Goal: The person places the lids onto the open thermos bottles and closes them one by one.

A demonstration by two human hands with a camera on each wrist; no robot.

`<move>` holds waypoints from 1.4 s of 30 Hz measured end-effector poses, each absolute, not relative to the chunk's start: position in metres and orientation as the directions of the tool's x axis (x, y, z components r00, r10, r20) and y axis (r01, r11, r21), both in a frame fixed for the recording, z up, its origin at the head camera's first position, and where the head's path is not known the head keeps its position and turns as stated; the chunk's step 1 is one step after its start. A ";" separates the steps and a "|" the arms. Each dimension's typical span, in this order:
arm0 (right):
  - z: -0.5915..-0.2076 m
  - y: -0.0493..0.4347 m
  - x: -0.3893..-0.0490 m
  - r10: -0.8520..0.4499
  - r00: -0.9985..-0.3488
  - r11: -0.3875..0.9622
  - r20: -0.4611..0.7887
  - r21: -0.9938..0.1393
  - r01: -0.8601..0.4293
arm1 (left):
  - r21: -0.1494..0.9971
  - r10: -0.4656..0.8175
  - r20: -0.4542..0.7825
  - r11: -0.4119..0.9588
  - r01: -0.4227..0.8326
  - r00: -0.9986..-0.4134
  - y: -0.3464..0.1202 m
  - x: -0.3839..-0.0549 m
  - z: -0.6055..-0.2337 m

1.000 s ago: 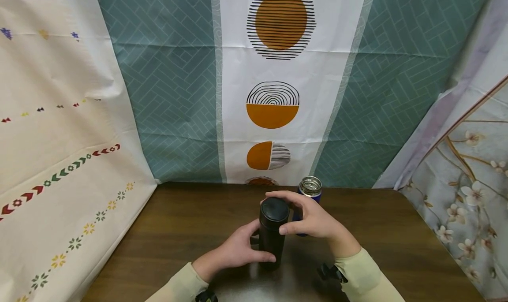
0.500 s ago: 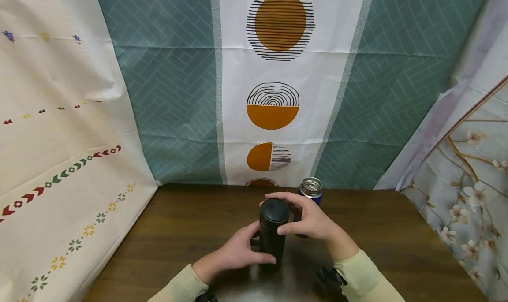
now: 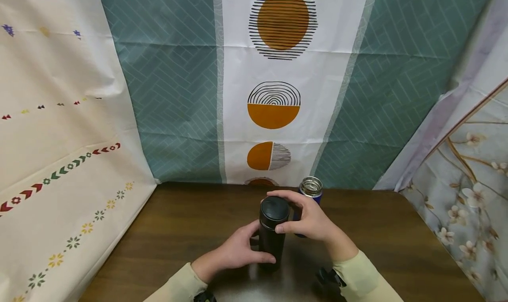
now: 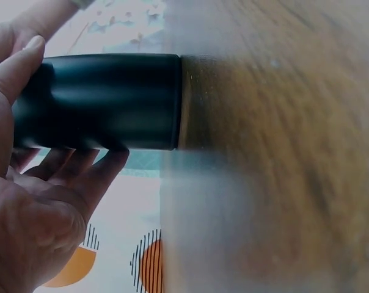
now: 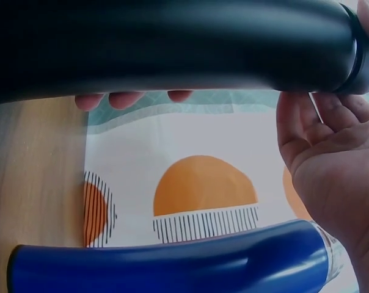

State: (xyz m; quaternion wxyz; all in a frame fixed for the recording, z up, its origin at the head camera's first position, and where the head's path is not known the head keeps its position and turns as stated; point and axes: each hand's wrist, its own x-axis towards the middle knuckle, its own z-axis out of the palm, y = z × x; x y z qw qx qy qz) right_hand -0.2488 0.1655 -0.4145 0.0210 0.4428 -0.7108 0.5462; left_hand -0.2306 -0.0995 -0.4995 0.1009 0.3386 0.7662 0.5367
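A black vacuum flask stands upright on the brown table, its round lid on top. My left hand grips the lower body, thumb across the near side and fingers on the far side. Up at the lid, my right hand holds on with the thumb in front and the fingers behind. In the left wrist view the base of the flask meets the tabletop. Just behind my right hand stands a blue flask with no lid on, its steel mouth showing; my hand partly hides it.
The wooden table ends at a hanging patterned cloth behind the flasks. A cream cloth borders the left side, and a floral cloth the right. A dark wrist camera sits at my right cuff.
My right thumb has shifted slightly left around the lid, and a thin seam line below the lid shows more clearly. My left hand and the blue flask keep their places.
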 end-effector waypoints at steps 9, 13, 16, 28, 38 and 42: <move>-0.414 0.166 -0.247 -0.580 -0.636 0.060 0.509 -0.752 -0.657 | 0.887 0.631 0.204 0.204 0.414 -0.749 -0.099 -0.230 -0.498; -0.413 0.165 -0.248 -0.578 -0.639 0.063 0.507 -0.753 -0.655 | 0.882 0.632 0.209 0.208 0.423 -0.746 -0.100 -0.231 -0.498; -0.413 0.166 -0.248 -0.573 -0.644 0.065 0.507 -0.755 -0.653 | 0.882 0.634 0.208 0.207 0.422 -0.745 -0.099 -0.232 -0.498; -0.415 0.165 -0.245 -0.548 -0.664 0.095 0.508 -0.751 -0.653 | 0.882 0.633 0.210 0.207 0.424 -0.745 -0.099 -0.231 -0.499; -0.415 0.164 -0.245 -0.534 -0.651 0.104 0.540 -0.722 -0.684 | 0.888 0.633 0.198 0.207 0.410 -0.748 -0.100 -0.230 -0.497; -0.414 0.162 -0.243 -0.523 -0.657 0.132 0.543 -0.710 -0.692 | 0.890 0.633 0.196 0.205 0.407 -0.749 -0.100 -0.230 -0.497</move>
